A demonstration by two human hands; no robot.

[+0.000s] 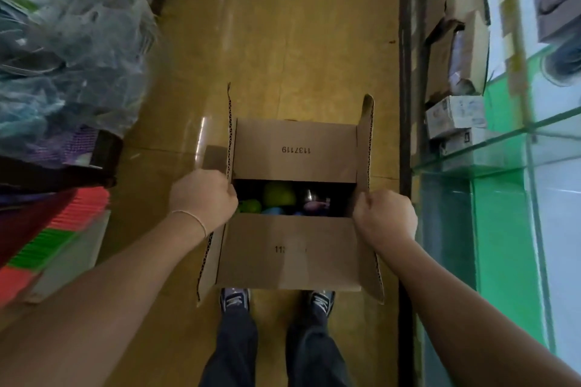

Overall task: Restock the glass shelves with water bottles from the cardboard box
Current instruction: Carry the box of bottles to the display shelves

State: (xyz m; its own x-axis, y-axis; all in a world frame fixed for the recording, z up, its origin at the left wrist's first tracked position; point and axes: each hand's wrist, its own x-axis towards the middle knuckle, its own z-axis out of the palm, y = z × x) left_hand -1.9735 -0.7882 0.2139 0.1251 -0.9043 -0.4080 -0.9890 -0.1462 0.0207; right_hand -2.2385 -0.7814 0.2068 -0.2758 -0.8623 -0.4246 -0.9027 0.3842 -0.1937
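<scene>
Hands (pixel 202 198) (pixel 385 214) gripping cardboard box (pixel 295 151) side edges, open floor (pixel 283 41) ahead

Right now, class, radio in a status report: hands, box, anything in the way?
Left hand and right hand each grip a side flap of the cardboard box. Bottles inside, none out. Two flaps partly cover the opening.

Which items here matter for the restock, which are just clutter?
Job: cardboard box, gripped at its sides by left hand and right hand; coloured bottles inside; glass shelves.
Clutter: plastic bags, stacked cartons.
</scene>
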